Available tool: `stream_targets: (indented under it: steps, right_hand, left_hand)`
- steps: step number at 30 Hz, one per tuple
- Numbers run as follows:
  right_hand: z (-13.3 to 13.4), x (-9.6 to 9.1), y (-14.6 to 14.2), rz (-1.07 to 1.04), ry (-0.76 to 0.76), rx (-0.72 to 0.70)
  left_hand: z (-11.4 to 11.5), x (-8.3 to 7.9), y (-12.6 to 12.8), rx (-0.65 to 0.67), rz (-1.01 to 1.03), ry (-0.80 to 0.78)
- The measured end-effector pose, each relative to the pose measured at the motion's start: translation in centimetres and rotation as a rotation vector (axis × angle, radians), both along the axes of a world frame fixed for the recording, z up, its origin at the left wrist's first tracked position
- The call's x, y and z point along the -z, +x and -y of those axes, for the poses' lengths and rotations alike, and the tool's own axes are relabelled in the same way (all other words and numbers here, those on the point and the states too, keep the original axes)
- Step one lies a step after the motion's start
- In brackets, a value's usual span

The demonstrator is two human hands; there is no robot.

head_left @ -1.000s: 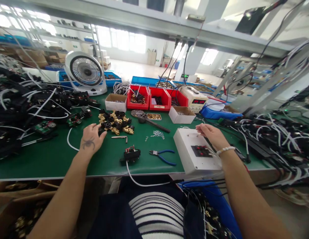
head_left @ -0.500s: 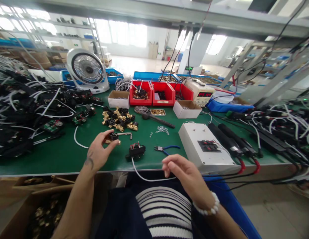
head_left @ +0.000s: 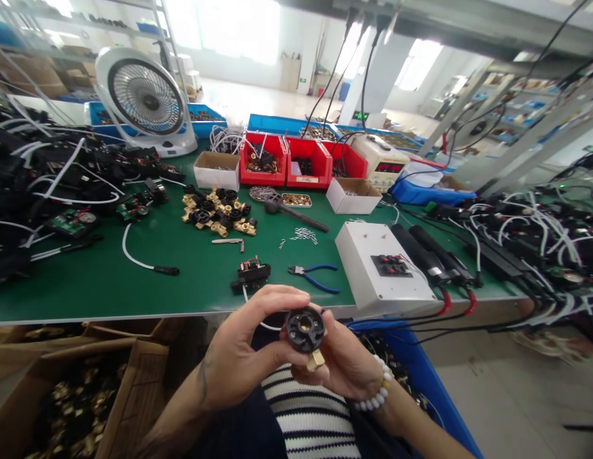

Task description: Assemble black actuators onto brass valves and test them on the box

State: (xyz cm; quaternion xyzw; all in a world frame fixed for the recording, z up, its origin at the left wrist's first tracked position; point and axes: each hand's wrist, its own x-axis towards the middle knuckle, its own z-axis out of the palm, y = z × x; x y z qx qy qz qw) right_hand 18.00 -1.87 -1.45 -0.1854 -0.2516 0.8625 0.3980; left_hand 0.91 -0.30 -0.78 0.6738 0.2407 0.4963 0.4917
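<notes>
Between my two hands, in front of the bench edge, is a brass fitting with a round black cap [head_left: 305,329]; its brass end points down. My left hand [head_left: 251,347] pinches the cap between thumb and fingers from the left. From the right, my right hand [head_left: 347,357] wraps round the same piece, its fingers partly hidden behind it. Just beyond lies a small black assembly [head_left: 251,274] with red wires and a white tube. Blue-handled cutting pliers [head_left: 315,275] rest to its right. A pile of similar brass and black fittings [head_left: 217,210] lies farther back.
A grey-white box [head_left: 373,255] with black terminals stands at right beside two black cylinders [head_left: 423,255]. Small metal clips [head_left: 303,236], a black mallet-like tool [head_left: 296,213] and red bins [head_left: 263,162] lie beyond. Tangled black assemblies [head_left: 48,172] crowd the left; a fan [head_left: 146,95] stands behind.
My left hand has brought the fitting from beside the pile toward me, over the bench edge. My right hand has come in and closed on it too. The view has tilted down.
</notes>
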Motion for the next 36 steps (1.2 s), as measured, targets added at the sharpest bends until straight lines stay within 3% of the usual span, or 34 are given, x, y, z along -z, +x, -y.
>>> stream_targets:
  steps: [6,15,21,36]
  right_hand:
    - [0.3,-0.5,0.4,-0.010,0.177,0.060]
    - [0.9,-1.4,0.1,0.342,0.406,0.392]
    - [1.4,-1.6,0.3,0.486,0.572,0.531]
    - [1.6,-1.0,0.9,0.670,0.830,0.557]
  left_hand:
    - [-0.1,-0.7,-0.4,-0.116,-0.011,0.139]
    - [0.7,-0.6,0.1,-0.090,-0.149,0.044]
    - [1.4,-0.7,-0.1,-0.239,-0.046,0.098]
    - [0.8,-3.4,-1.7,-0.158,-0.322,0.294]
